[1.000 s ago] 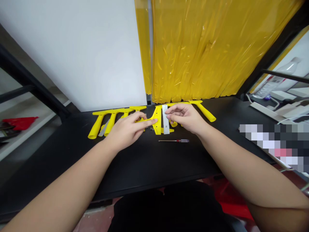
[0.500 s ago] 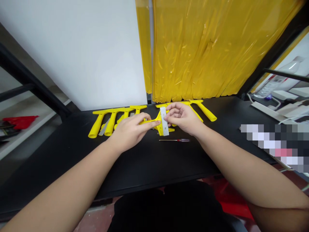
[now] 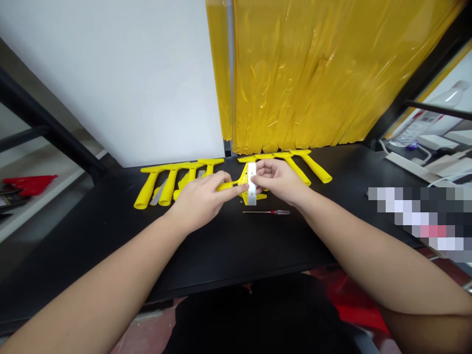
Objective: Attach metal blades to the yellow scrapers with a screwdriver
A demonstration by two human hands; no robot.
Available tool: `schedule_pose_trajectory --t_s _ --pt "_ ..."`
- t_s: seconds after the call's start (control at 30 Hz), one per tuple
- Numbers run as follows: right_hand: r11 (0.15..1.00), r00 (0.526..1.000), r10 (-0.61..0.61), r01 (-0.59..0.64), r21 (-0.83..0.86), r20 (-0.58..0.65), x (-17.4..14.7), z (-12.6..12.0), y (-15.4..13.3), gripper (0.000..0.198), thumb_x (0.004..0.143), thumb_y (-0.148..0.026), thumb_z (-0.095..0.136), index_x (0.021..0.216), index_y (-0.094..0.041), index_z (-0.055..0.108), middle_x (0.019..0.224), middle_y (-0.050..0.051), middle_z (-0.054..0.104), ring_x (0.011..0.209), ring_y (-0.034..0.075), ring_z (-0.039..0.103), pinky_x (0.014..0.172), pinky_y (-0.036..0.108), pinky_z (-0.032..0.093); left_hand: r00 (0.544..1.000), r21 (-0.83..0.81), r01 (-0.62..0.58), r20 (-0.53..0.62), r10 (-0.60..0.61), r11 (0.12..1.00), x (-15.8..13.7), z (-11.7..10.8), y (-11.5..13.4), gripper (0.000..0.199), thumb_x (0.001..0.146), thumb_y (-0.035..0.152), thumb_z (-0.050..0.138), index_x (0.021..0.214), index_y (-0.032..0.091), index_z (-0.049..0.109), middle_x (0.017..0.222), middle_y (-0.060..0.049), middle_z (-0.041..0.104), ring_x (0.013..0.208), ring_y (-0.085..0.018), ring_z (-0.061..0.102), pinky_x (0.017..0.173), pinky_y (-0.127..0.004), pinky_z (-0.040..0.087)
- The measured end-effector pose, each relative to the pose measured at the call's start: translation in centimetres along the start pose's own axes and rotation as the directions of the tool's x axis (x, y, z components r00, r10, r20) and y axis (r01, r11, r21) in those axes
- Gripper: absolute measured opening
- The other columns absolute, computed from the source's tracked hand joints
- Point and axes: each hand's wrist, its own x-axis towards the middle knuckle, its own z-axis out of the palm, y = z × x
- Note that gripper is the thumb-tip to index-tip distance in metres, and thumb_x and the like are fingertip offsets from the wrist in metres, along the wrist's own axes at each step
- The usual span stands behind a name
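Note:
My left hand (image 3: 208, 199) is closed around the yellow handle of a scraper (image 3: 225, 186), its index finger reaching to the wide head. Against that head lies a flat metal blade (image 3: 251, 195) with small holes, standing lengthwise away from me. My right hand (image 3: 275, 179) pinches the blade between thumb and fingers from the right side. Just in front of them a screwdriver (image 3: 266, 212) with a red and clear handle rests on the black table. A tiny metal piece (image 3: 241, 202) sits by the scraper head.
Several yellow scraper handles stand in rows at the left (image 3: 168, 189) and right (image 3: 313, 167) along the back of the black table (image 3: 236, 250). Behind them hang a white panel (image 3: 155, 83) and yellow plastic film (image 3: 295, 73). A plastic bottle (image 3: 420, 125) is at the right.
The blade has turned slightly and now lies straighter against the scraper head. My hands have barely moved.

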Motion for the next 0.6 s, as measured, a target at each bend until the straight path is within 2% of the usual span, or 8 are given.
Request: schedule_pose_trajectory --t_s 0.13,0.33,0.43,0.53,0.6 --pt "1.000 0.998 0.024 -0.023 -0.018 0.054 0.0 -0.2 0.1 0.028 0.071 -0.027 0.087 0.086 -0.018 0.064 0.073 0.000 0.073 0.063 0.014 0.071 0.061 0.028 0.065 0.999 0.053 0.002 0.041 -0.004 0.999 0.1 -0.1 0.4 0.053 0.103 0.014 0.051 0.146 0.042 0.062 0.120 -0.009 0.064 0.084 -0.017 0.063 0.068 -0.028 0.050" --pt "0.999 0.997 0.024 -0.021 -0.046 0.069 0.0 -0.2 0.4 0.029 0.075 -0.030 0.085 0.085 -0.020 0.060 0.070 -0.001 0.071 0.062 0.014 0.071 0.060 0.028 0.064 0.996 0.061 0.005 0.088 -0.010 0.998 0.2 0.0 0.6 0.064 0.099 0.009 0.052 0.152 0.044 0.056 0.122 -0.009 0.061 0.088 -0.018 0.062 0.071 -0.028 0.051" --pt "0.993 0.997 0.018 -0.008 -0.121 0.078 0.0 -0.2 0.3 0.026 0.080 -0.035 0.081 0.088 -0.020 0.061 0.072 0.001 0.071 0.062 0.015 0.070 0.062 0.032 0.064 0.993 0.054 -0.001 0.121 -0.005 0.999 0.1 0.1 0.6 0.068 0.098 0.008 0.051 0.155 0.045 0.051 0.123 -0.009 0.060 0.090 -0.018 0.062 0.072 -0.028 0.051" --pt "0.927 0.989 -0.145 0.133 -0.350 -0.009 -0.4 -1.4 -1.0 0.028 0.082 -0.042 0.080 0.093 -0.020 0.067 0.086 0.007 0.075 0.075 0.020 0.071 0.072 0.037 0.064 0.990 0.042 0.026 0.137 -0.031 0.999 0.0 0.1 0.5 0.067 0.101 0.010 0.050 0.157 0.046 0.050 0.123 -0.009 0.059 0.084 -0.017 0.061 0.070 -0.028 0.050" --pt "0.812 0.939 -0.317 0.197 -0.550 -0.132 -1.5 -3.9 -2.4 0.034 0.084 -0.048 0.078 0.101 -0.020 0.071 0.101 0.010 0.077 0.089 0.024 0.073 0.083 0.041 0.062 0.990 0.036 0.046 0.132 -0.050 0.998 -0.1 0.0 0.3 0.065 0.102 0.011 0.049 0.157 0.046 0.050 0.122 -0.009 0.059 0.082 -0.017 0.060 0.068 -0.028 0.048"
